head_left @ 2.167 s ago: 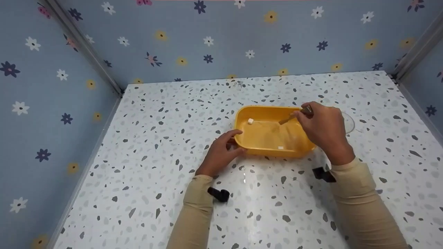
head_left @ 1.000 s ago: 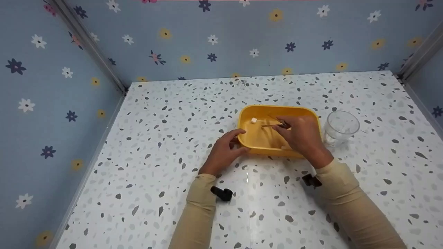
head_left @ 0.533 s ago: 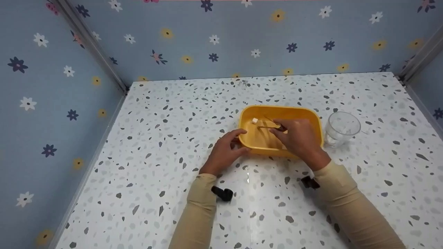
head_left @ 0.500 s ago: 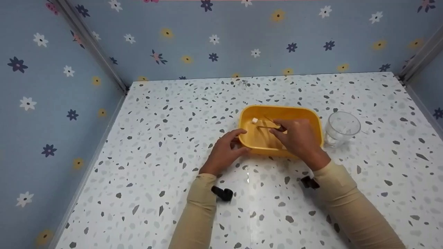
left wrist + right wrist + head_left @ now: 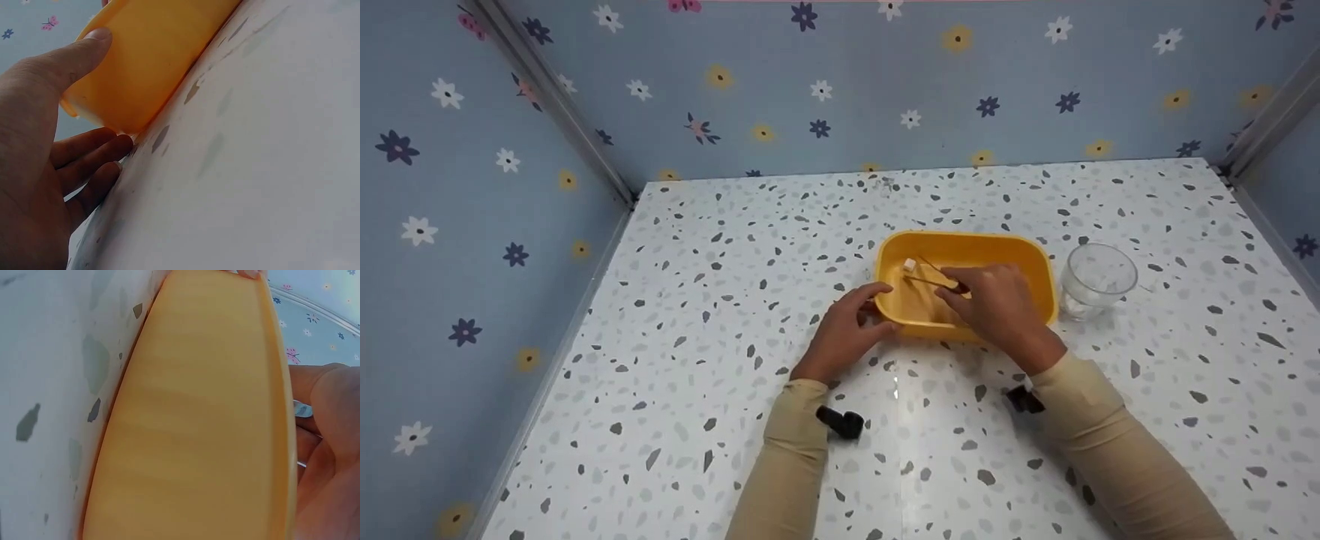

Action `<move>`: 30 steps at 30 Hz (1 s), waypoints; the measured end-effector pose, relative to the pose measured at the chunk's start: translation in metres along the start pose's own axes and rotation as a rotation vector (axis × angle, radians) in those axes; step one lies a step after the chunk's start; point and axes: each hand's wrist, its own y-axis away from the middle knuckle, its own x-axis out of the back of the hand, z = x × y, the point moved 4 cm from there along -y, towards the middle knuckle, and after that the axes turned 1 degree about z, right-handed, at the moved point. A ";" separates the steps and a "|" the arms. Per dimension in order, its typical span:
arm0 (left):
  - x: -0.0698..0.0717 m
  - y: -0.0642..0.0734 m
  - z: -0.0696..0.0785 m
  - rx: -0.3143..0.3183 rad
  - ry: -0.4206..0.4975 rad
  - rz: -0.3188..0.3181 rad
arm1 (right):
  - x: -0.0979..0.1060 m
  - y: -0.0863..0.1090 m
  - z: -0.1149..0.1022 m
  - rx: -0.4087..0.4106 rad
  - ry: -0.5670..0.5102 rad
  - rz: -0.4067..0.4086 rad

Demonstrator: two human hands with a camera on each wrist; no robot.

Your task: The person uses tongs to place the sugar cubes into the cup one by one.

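A yellow plastic tub (image 5: pixel 1039 277) stands on the table, its left front corner gripped by my left hand (image 5: pixel 844 330). In the left wrist view the thumb (image 5: pixel 93 48) presses the tub's outer wall, with several fingers curled below. My right hand (image 5: pixel 997 307) reaches into the tub and pinches metal tweezers (image 5: pixel 930 282). Their prongs are spread and point left, tips close to a small white cube (image 5: pixel 910 265) near the tub's back left corner. Whether a tip touches the cube I cannot tell. From the right wrist, the tub's wall (image 5: pixel 197 410) hides the tweezers' tips.
A clear drinking glass (image 5: pixel 1101 279) stands just right of the tub, with something whitish at its bottom. The table (image 5: pixel 697 300) is white with grey speckles. Blue flowered panels (image 5: pixel 870 75) wall it in at the back and both sides.
My right hand has moved left from the tub's right side, bringing the tweezers to the white cube. A second white piece near the tub's front is now out of sight. The left hand keeps its grip.
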 end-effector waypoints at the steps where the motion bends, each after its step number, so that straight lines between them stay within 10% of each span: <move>1: 0.000 0.000 0.000 -0.004 -0.002 0.001 | 0.000 0.000 -0.001 -0.003 0.010 0.000; 30: 0.000 0.000 0.000 -0.002 -0.002 -0.005 | -0.008 0.003 0.000 0.046 0.156 0.106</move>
